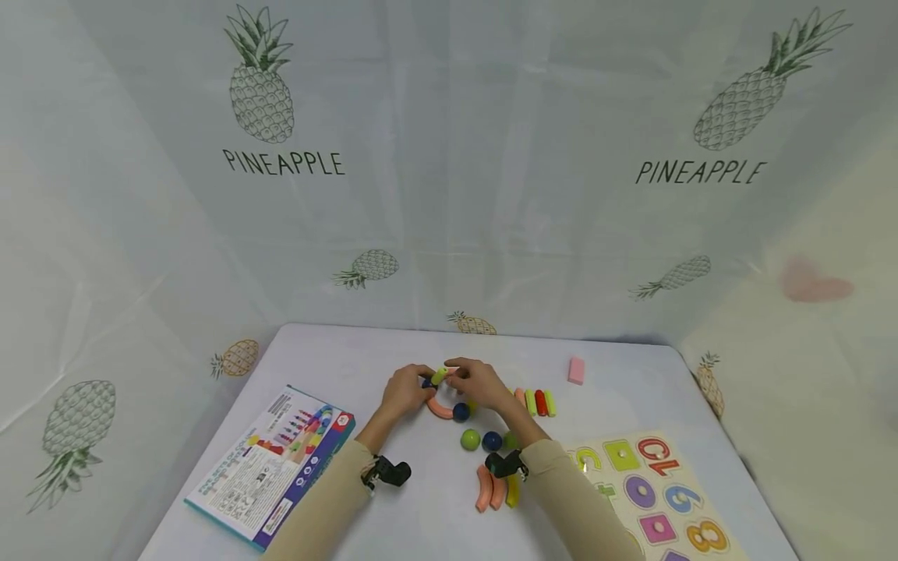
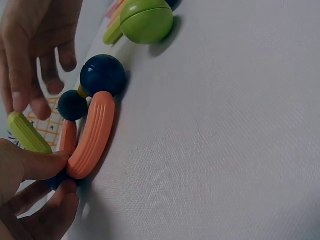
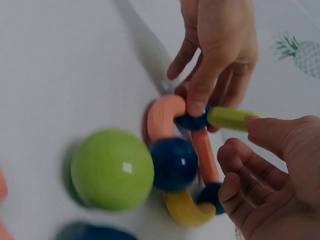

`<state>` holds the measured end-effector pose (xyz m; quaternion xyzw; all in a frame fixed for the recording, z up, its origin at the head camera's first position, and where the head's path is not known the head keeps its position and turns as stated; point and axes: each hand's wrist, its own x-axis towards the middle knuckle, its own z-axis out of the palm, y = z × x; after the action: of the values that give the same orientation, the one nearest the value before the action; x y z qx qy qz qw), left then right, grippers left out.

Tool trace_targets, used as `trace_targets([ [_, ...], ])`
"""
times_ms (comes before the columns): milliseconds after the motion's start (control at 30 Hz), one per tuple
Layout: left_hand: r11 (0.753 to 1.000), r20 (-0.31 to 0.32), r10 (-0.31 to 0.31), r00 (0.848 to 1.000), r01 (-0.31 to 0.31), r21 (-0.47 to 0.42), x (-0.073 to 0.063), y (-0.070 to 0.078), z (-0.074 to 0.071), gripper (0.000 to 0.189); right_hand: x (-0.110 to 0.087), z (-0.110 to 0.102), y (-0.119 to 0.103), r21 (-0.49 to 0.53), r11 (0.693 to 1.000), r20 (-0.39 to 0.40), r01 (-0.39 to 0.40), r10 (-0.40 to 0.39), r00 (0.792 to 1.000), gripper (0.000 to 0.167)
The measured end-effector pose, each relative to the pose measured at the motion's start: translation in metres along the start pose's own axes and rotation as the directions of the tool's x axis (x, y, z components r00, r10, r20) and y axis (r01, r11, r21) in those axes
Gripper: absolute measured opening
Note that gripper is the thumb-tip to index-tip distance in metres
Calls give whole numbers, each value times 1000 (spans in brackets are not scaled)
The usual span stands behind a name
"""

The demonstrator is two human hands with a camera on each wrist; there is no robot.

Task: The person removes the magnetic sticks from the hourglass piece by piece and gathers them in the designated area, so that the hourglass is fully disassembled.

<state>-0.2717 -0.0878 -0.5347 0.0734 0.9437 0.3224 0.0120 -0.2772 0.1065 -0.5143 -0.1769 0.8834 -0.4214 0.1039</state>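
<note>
My left hand [image 1: 407,391] pinches a dark blue ball [image 3: 192,121] between thumb and fingers. From that ball a yellow-green stick [image 1: 439,375] juts upward. At the stick's free end a digit of my right hand [image 3: 275,170] touches it, while the other fingers hang loosely below. An orange curved stick [image 2: 95,135] runs from the held ball to another blue ball [image 2: 103,75]. Behind it a straighter orange stick [image 3: 206,156] leads to a further blue ball [image 2: 72,105], and a yellow curved stick [image 3: 187,210] links those two balls, making a ring on the table.
Green balls [image 1: 470,440] and a blue ball [image 1: 493,442] lie nearer me, with curved sticks [image 1: 484,488] below. Short coloured sticks [image 1: 541,403] and a pink block [image 1: 576,370] sit right. A printed box [image 1: 281,460] lies left, a number puzzle board [image 1: 652,499] right.
</note>
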Motion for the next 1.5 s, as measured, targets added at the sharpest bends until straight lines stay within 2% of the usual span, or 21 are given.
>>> trace_targets([
  [167, 999, -7, 25, 1000, -25, -20, 0, -1, 2, 29, 5, 8, -4, 23, 999, -25, 24, -24, 999, 30],
  [400, 999, -1, 20, 1000, -20, -45, 0, -2, 3, 28, 4, 11, -3, 3, 1000, -23, 16, -16, 1000, 22],
  [567, 999, 4, 19, 1000, -19, -46, 1, -2, 4, 27, -2, 7, -3, 60, 998, -21, 28, -27, 999, 22],
  [667, 999, 4, 10, 1000, -10, -52, 2, -2, 5, 26, -8, 0, -3, 107, 994, -54, 19, -13, 998, 25],
  [800, 998, 15, -13, 1000, 14, -57, 1, -3, 6, 24, -19, -14, 5, 125, 992, -111, 2, 12, 994, 26],
  [967, 998, 16, -21, 1000, 22, -55, 2, -5, 7, 23, -41, -43, 25, 127, 991, -149, -35, 54, 987, 27],
  [1267, 998, 9, -3, 1000, 3, -70, 3, -5, 5, 23, -90, -100, 75, -44, 991, -275, -130, 113, 955, 25],
  [1500, 998, 17, -11, 1000, 12, -66, 1, -5, 5, 23, -114, -114, 99, -128, 962, -288, -243, 198, 937, 26],
])
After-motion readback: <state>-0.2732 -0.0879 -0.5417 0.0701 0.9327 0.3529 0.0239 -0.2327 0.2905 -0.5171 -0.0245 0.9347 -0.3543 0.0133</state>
